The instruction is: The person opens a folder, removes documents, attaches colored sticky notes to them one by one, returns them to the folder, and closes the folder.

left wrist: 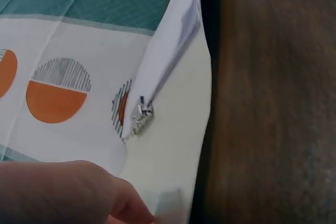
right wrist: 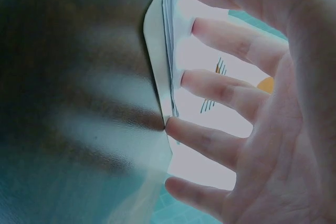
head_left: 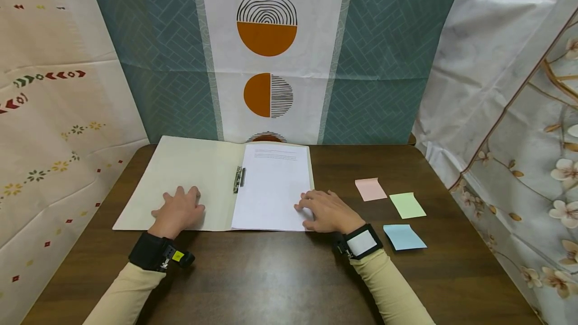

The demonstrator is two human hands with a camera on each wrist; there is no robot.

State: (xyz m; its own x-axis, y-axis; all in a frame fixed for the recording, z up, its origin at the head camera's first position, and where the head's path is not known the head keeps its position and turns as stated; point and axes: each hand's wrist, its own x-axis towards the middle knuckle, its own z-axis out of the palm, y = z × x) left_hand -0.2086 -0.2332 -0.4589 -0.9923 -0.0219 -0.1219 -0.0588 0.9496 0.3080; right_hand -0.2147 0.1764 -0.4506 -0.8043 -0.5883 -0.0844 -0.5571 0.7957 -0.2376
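Note:
A cream file folder (head_left: 198, 159) lies spread flat on the table in the head view. On its right half sits a stack of white paper (head_left: 273, 189), with a few printed lines near the top of the upper sheet. A metal clip (head_left: 237, 180) stands by the stack's left edge, close to the fold. My left hand (head_left: 178, 212) rests with spread fingers on the bare left cover. At the lower right edge of the paper, the fingertips of my right hand (head_left: 331, 212) touch the sheets; in the right wrist view its fingers (right wrist: 220, 90) are extended and apart.
Right of the folder lie a pink sticky note (head_left: 371, 189), a green sticky note (head_left: 408, 205) and a blue sticky note pad (head_left: 404, 237). The dark wooden table (head_left: 253, 280) ends at a patterned curtain (head_left: 275, 64) behind the folder.

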